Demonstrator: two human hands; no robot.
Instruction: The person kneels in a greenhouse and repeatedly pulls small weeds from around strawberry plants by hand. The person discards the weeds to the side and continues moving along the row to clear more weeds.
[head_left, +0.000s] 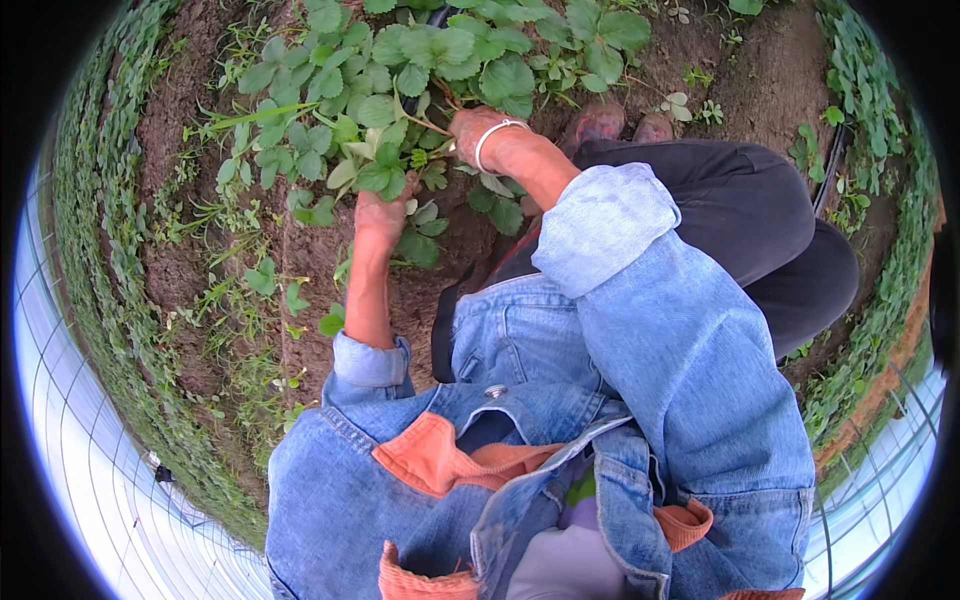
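Note:
Strawberry plants (442, 56) with toothed green leaves fill the top middle of the head view. My right hand (480, 135), with a white bangle at its wrist, is closed among their stems. A thin reddish strawberry stem (425, 122) runs into its fingers. Lower and to the left, my left hand (380, 214) touches a cluster of young leaves (382, 174). Those leaves cover most of its fingers, so its grasp is unclear. Small leaves (427, 221) show just beside its wrist, above brown soil (319, 251).
Grass and small weeds (232, 247) grow along the bed at left. My bent knees (742, 187) and soiled shoes (600, 120) are at right. A dark drip hose (829, 169) lies beside another plant row (870, 97). Pale greenhouse sheeting (67, 450) curves along the rim.

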